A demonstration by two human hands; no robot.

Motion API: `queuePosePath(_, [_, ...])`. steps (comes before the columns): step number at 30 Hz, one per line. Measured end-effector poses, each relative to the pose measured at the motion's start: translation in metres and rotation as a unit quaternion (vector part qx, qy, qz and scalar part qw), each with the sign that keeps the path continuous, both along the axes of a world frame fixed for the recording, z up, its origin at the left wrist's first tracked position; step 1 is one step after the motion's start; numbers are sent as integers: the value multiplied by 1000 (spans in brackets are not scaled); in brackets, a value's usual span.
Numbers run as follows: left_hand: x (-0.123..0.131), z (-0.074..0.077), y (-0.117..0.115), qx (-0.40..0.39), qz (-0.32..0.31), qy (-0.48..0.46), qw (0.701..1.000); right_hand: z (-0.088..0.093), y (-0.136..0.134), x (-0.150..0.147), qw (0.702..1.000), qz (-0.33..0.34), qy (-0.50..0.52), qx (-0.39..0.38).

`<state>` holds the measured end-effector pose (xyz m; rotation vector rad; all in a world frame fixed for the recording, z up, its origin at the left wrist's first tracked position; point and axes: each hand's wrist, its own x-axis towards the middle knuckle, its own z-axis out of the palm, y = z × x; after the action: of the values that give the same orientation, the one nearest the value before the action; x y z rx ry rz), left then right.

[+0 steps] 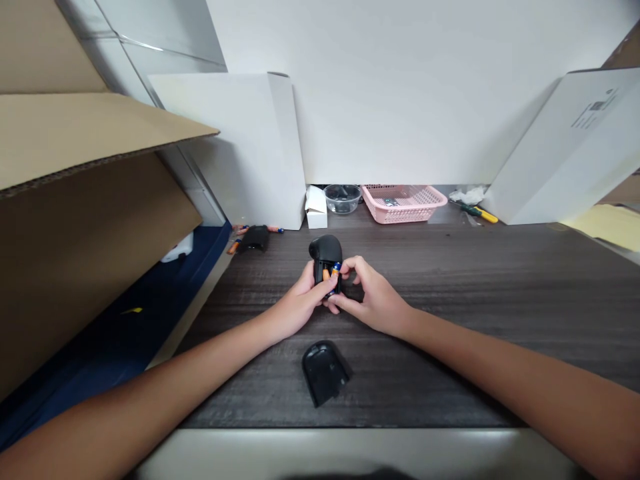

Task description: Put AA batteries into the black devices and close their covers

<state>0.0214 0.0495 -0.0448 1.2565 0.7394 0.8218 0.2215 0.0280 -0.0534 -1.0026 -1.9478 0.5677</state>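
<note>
My left hand [303,293] grips a black wireless mouse [326,248] turned with its battery compartment open. Inside the compartment, an orange battery [326,274] shows. A second orange and blue battery [337,268] sits tilted at the compartment's right side, with my left thumb against it. My right hand [373,297] is at the mouse's right side, index finger and thumb curled around that tilted battery's ends. Part of the mouse is hidden behind my fingers. Nearer to me, the detached black cover [325,373] lies on the dark wood-grain table [425,373].
At the back stand a small white box [316,208], a clear round bowl [343,200] and a pink basket [404,213]. A yellow-handled tool [483,213] lies right of it. Several batteries surround a black piece [255,238] at back left. An open cardboard box [90,220] fills the left.
</note>
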Motion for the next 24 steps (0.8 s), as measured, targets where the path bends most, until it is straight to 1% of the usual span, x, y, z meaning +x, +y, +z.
queuePosePath(4, [1, 2, -1, -7, 16, 2, 1000, -1, -1, 0, 999, -45, 4, -4])
queuePosePath(10, [0, 0, -1, 13, 7, 1, 1000, 1, -2, 1, 995, -53, -35, 79])
queuePosePath(12, [0, -1, 0, 17, 8, 1, 1000, 1, -1, 1, 994, -55, -33, 93])
queuePosePath(19, [0, 2, -2, 23, -7, 10, 1000, 0, -2, 2, 996, -49, -19, 78])
queuePosePath(24, [-2, 8, -5, 50, -24, 30, 998, -1, -5, 0, 996, -31, -17, 87])
